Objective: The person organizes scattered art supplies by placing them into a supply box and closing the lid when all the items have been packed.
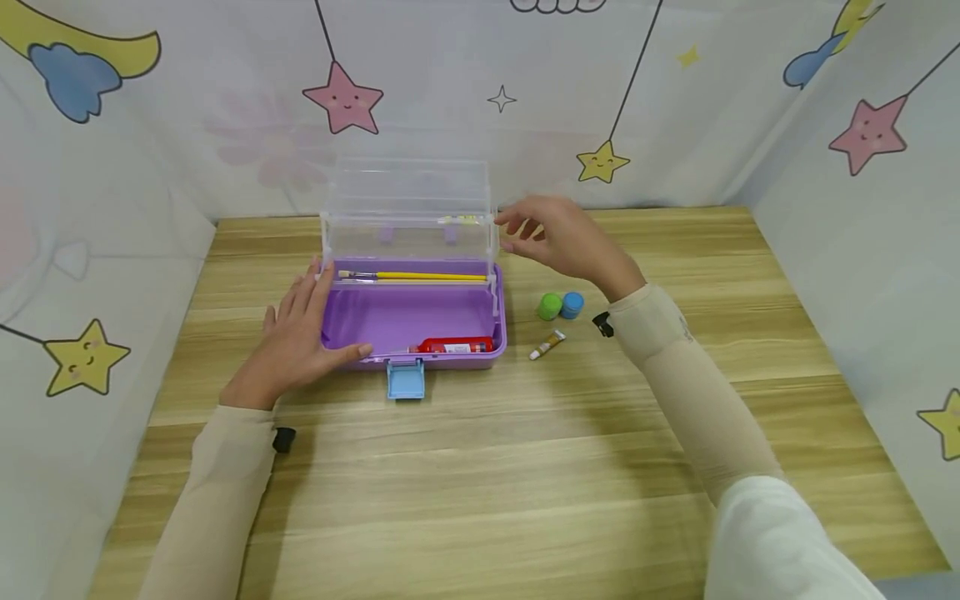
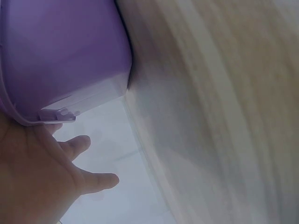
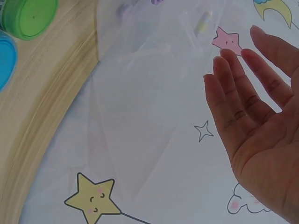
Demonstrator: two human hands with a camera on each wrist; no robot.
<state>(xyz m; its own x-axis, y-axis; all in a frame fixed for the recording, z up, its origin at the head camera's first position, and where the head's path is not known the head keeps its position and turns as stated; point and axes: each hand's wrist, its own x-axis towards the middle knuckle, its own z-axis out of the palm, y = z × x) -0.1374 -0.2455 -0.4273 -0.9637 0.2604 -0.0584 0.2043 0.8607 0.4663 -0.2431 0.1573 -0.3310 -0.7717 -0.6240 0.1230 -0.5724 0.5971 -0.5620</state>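
A purple plastic case [image 1: 420, 317] stands with its clear lid [image 1: 412, 183] raised and a clear tray [image 1: 405, 242] lifted inside. My left hand [image 1: 292, 342] rests along the case's left end, fingers spread and thumb on the front rim; in the left wrist view, the palm [image 2: 37, 172] lies against the rim. At the upper right of the case, my right hand [image 1: 558, 237] hovers beside the clear tray with loosely bent fingers and nothing between them. Paintbrushes [image 1: 431, 276] lie toward the back, and a red tube [image 1: 456, 345] lies inside along the front wall.
Right of the case, a green-lidded pot [image 1: 550, 307] and a blue-lidded pot [image 1: 572, 305] stand side by side. A small gold-brown paint tube [image 1: 548, 344] lies in front of them. The blue latch [image 1: 406, 381] hangs down at the case's front. Patterned cloth walls [image 1: 442, 100] surround the wooden table [image 1: 495, 500].
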